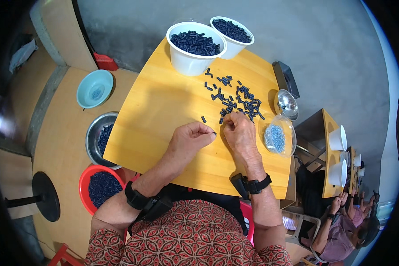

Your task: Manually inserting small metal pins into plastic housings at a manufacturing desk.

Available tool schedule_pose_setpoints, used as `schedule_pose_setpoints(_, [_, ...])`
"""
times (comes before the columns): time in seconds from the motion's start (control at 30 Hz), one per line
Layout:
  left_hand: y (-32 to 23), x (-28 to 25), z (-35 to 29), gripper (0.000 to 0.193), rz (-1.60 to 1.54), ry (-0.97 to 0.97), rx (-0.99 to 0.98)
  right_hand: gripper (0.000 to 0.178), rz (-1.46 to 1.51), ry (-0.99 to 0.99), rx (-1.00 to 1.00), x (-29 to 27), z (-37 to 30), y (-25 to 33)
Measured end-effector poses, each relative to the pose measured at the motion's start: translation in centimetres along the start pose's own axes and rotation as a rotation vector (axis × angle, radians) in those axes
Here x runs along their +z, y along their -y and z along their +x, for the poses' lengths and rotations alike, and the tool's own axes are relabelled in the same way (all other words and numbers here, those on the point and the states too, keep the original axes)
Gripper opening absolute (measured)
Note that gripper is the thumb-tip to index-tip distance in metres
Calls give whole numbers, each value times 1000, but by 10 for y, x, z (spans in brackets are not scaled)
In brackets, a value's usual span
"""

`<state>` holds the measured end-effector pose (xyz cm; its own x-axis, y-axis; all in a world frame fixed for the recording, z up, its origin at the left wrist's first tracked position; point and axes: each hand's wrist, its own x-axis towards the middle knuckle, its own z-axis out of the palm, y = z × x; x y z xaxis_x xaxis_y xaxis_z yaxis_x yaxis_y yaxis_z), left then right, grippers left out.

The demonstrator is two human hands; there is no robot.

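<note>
My left hand [191, 138] rests on the yellow table [155, 111], fingers pinched on a small dark plastic piece at its fingertips. My right hand [239, 131] lies just to its right, fingers curled at the near edge of a scatter of small dark blue plastic pieces [237, 97]; whether it holds one is hidden. One lone dark piece [203, 119] lies just above my left hand. A clear dish of small light blue parts [275, 137] sits right of my right hand.
Two white tubs of dark pieces [195, 44] [232, 30] stand at the table's far edge. A clear lid [287, 103] lies at the right. Left of the table are a light blue bowl [94, 88], a metal bowl [99, 139] and a red bowl [101, 186]. Another person [341, 230] sits at lower right.
</note>
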<state>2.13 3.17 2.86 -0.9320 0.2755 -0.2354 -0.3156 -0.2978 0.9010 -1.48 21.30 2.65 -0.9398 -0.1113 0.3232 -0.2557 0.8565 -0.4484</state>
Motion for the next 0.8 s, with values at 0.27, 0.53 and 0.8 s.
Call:
schedule_pose_setpoints(0.27, [-4,12,-9,11,-68,43,122,19,468,-46,24,-51,-28,50])
schedule_pose_setpoints(0.53, [-1,16,-10,10,-220,34,42,17,236,-132,-139,-38,-37,48])
schedule_pose_setpoints(0.8, [-4,18,-14,10,-186,55,99,15,325,-235,-105,-35,-47,53])
